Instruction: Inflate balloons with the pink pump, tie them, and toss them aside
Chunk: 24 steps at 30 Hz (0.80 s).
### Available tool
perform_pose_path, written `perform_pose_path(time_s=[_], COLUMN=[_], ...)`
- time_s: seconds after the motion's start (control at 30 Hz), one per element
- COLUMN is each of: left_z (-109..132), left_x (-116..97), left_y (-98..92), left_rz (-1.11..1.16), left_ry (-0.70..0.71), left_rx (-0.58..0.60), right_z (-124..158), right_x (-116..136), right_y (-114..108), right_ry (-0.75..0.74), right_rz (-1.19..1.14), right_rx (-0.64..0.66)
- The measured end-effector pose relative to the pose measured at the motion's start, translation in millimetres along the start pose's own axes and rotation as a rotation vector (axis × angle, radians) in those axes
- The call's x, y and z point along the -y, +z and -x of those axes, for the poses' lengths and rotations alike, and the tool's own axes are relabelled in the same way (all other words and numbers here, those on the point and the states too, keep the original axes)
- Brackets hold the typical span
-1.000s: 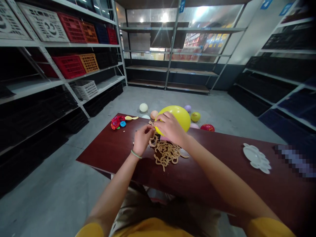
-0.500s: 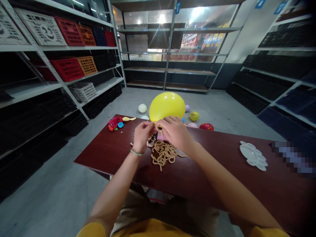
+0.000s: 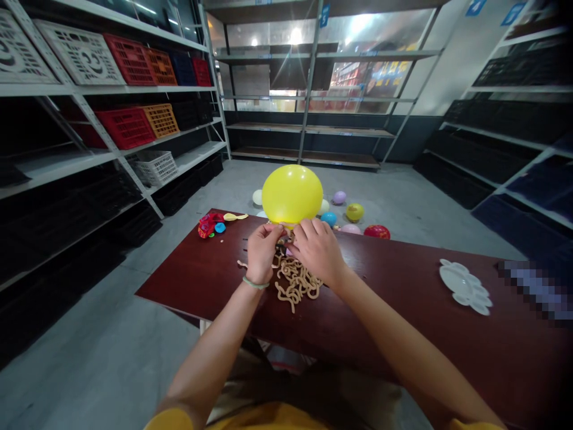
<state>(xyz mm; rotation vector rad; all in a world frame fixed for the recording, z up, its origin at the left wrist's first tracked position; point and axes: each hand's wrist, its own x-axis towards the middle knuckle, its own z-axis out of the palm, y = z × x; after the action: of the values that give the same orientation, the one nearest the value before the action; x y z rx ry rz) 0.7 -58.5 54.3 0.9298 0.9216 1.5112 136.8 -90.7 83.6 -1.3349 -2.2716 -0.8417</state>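
Note:
A big inflated yellow balloon [image 3: 292, 191] stands upright just beyond my fingers, its neck end towards me. My left hand [image 3: 263, 252] pinches at the balloon's neck, thumb and forefinger pressed together. Close beside it, my right hand [image 3: 317, 249] has its fingers curled at the same spot, and a bit of tan strand shows between the hands. Exactly what each fingertip grips is partly hidden. Below them, a tangled heap of tan, string-like rubber strands [image 3: 298, 283] lies on the dark red table [image 3: 385, 298]. Something pink is half covered behind my right hand.
Deflated balloons, a red one [image 3: 210, 225] and a pale yellow one [image 3: 235, 217], lie at the table's far left. A white flower-shaped palette [image 3: 464, 286] rests to the right. Several inflated balloons, including a red one [image 3: 376, 232], are on the floor behind. Shelves with crates [image 3: 125, 128] stand left.
The yellow balloon has shifted left and turned more upright. My right hand has moved slightly left and down, and my left hand slightly right. More floor balloons show behind.

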Motion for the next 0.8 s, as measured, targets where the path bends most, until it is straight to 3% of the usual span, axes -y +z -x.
perform_pose_path(time_s=[0.2,0.43,0.57,0.8], left_z=[0,-7,-7,1], left_x=[-4,-5,-6,-14], left_y=[-3.1,-14.9,-11.0,-15.1], left_rz=[-0.002,-0.157,-0.183,-0.191], left_ry=[-0.014,-0.061,-0.067,-0.106], left_rx=[-0.017,0.049,0.138,0.395], right_z=[-1,-2,-9,-13], right_x=[-2,-19,-25,-45], right_y=[9,-2,-7,-9], right_ry=[-0.022,-0.143,-0.176,-0.174], right_rz=[0.042,-0.151,-0.315,-0.4], right_rx=[-0.031,-0.031,-0.106,-0.09])
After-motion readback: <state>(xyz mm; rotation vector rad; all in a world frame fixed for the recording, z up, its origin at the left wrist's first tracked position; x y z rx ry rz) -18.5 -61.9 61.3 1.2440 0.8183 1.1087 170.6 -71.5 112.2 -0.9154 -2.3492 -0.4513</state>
